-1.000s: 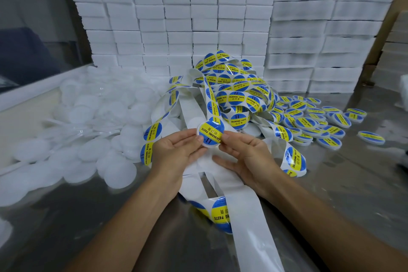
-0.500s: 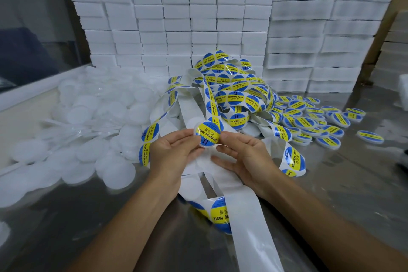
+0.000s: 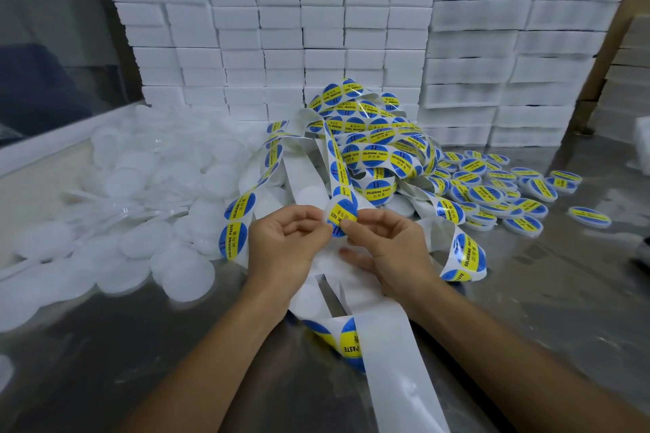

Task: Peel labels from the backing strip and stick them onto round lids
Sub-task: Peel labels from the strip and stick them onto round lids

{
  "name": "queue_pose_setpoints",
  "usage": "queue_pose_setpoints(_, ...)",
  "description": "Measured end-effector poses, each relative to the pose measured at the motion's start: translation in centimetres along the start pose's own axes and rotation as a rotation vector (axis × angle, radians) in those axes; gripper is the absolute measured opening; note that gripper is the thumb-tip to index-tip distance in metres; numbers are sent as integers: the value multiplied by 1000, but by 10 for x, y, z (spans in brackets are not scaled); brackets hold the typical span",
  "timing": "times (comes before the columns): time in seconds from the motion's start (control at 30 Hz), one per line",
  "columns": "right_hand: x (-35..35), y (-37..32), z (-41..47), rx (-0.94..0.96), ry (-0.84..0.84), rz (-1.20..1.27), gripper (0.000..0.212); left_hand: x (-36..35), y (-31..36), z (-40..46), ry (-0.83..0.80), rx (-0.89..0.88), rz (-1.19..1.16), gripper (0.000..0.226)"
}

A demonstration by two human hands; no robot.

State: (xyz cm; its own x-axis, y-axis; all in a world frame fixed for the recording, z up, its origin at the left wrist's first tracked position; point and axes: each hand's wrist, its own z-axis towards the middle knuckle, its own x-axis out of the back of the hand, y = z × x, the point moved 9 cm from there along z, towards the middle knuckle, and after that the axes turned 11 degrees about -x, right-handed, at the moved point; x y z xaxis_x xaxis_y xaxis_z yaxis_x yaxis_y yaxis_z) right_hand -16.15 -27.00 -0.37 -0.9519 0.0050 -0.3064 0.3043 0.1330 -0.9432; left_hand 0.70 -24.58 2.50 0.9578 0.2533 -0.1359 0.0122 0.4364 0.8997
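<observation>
1. White boxes (image 3: 281, 46) stand stacked along the far edge of the steel counter (image 3: 545, 292), with blank lids (image 3: 133, 242) heaped toward its left edge and finished ones (image 3: 492, 193) spread toward its right.
2. I see both hands raised at the counter's middle, over the tangled strip (image 3: 373, 151).
3. Since a second ago the label (image 3: 341, 218) has turned from face-on to edge-tilted, and it now looks partly lifted from the backing.
4. Left hand (image 3: 285, 250) pinches the label's left rim, its other fingers curled.
5. Right hand (image 3: 390, 246) pinches the right rim with thumb and forefinger; its lower fingers lie straight on the bare strip beneath.
6. I judge the peel to be underway, not finished: the label seems still joined to the strip above it.
7. Neither hand holds a lid, so one must be fetched from the left heap next.
</observation>
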Motion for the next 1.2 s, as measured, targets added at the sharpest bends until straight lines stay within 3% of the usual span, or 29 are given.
queue_pose_setpoints(0.27,-1,-5,-4,112,14,-82,18,-5,6,0,-50,-61,-8,31)
queue_pose_setpoints(0.4,-3,-6,-4,124,-14,-97,37,-7,0,0,-56,12,-100,26)
queue_pose_setpoints(0.53,-7,-6,-4,115,-42,-136,33,-18,0,-4,-150,57,-235,22)
queue_pose_setpoints(0.67,-9,-5,-5,104,-76,-127,52,-25,2,-8,-226,78,-294,35)
queue_pose_setpoints(0.8,-1,-4,0,63,-40,-31,19,-27,-2,-11,-247,119,-307,31)
queue_pose_setpoints(0.87,3,-4,2,67,-20,-46,13,-30,-2,-12,-271,128,-317,29)
queue_pose_setpoints(0.97,1,-8,-2,101,-5,-121,18,-29,1,-11,-276,112,-316,28)
queue_pose_setpoints(1.1,-10,-11,-11,148,-63,-213,50,-29,2,-11,-295,80,-279,36)
queue_pose_setpoints(1.2,-12,-11,-11,144,-91,-215,44,-30,2,-11,-308,66,-268,36)
